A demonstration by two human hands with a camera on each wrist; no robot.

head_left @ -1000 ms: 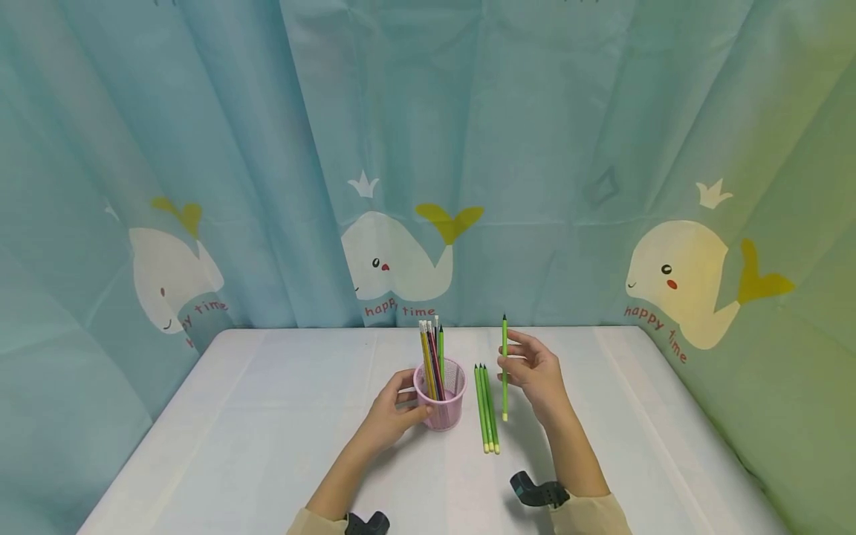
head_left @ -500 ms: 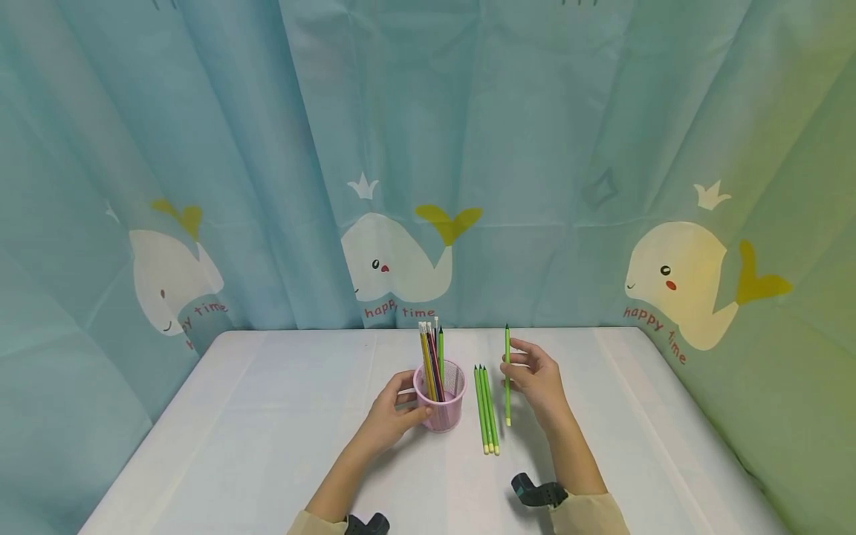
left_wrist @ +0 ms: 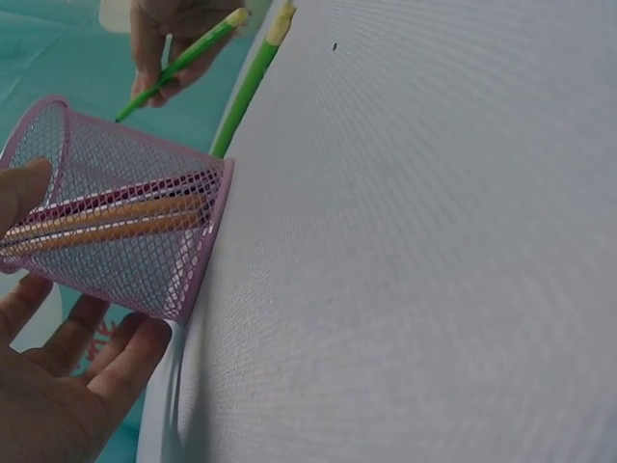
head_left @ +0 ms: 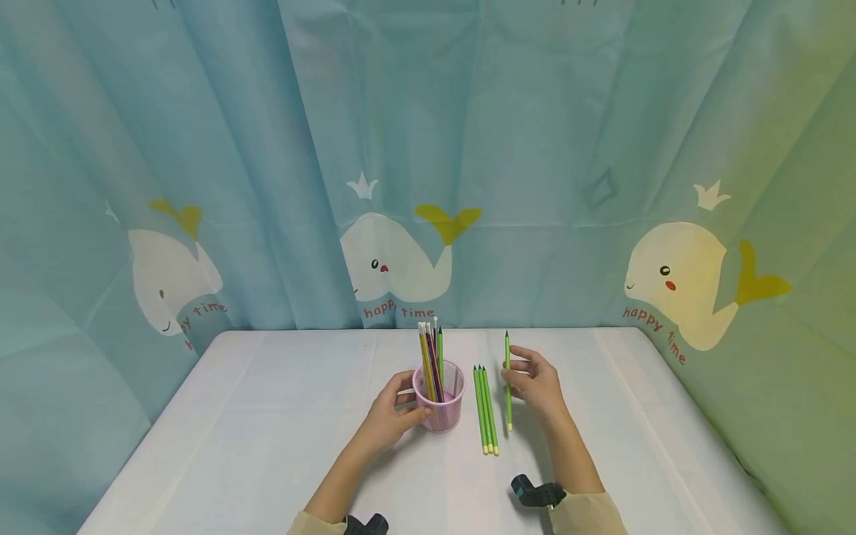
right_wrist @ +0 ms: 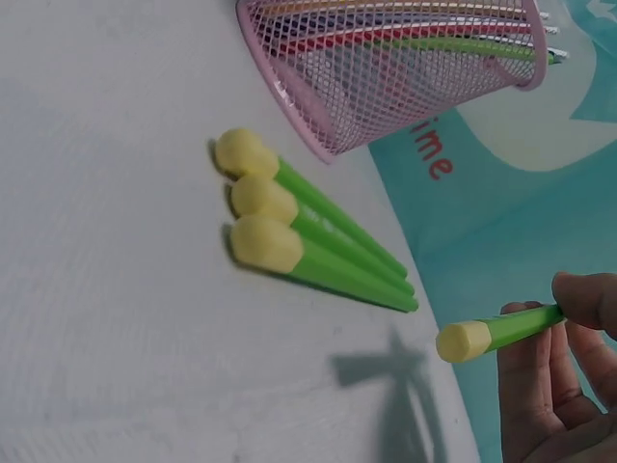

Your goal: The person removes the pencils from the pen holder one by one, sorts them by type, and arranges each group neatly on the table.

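A pink mesh pencil cup [head_left: 443,420] stands on the table, holding several pencils [head_left: 426,355] in yellow, dark red and green. My left hand [head_left: 390,416] holds it from the left, thumb on the near side and fingers behind; the left wrist view shows the thumb and fingers on opposite sides of the mesh [left_wrist: 125,265]. Right of the cup, three green pencils [head_left: 486,416] lie side by side, yellow ends toward me. My right hand [head_left: 540,386] pinches another green pencil [head_left: 509,410] between thumb and fingers, dark tip away from me. In the right wrist view this pencil [right_wrist: 521,326] appears raised above the table.
The white table [head_left: 267,431] reaches back to a teal curtain [head_left: 535,148] printed with whales. Dark wrist-worn devices sit on both forearms, the right one [head_left: 535,492] just above the tabletop.
My right hand has come down and slightly toward me with the green pencil, still right of the three lying pencils. The left hand and the cup have stayed in place.
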